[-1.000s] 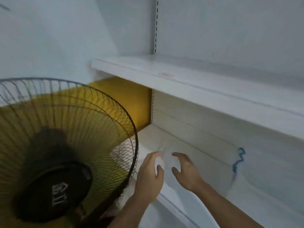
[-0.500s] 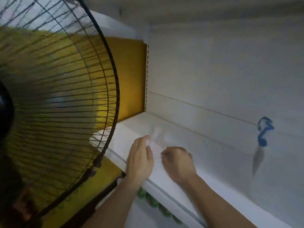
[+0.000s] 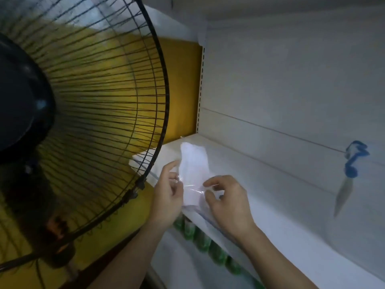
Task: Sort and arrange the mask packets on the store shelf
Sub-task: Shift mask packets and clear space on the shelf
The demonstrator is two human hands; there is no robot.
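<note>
Pinching a mask packet (image 3: 193, 172) between my left hand (image 3: 168, 197) and right hand (image 3: 227, 199), I hold it at frame centre over the white shelf (image 3: 270, 197) (clear wrapper, white mask inside); a black fan (image 3: 83, 113) fills the left.

A black wire-caged fan (image 3: 83, 113) is standing left, green bottles (image 3: 205, 240) are lining the lower level, and a blue scribble (image 3: 354, 158) is marking the back panel (image 3: 291, 80).

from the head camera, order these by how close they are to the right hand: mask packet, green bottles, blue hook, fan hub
1. mask packet: pinched by the right hand and the left hand, over the shelf's front edge.
2. green bottles: just below, under the shelf.
3. blue hook: on the back wall, to the right.
4. fan hub: far left.
</note>
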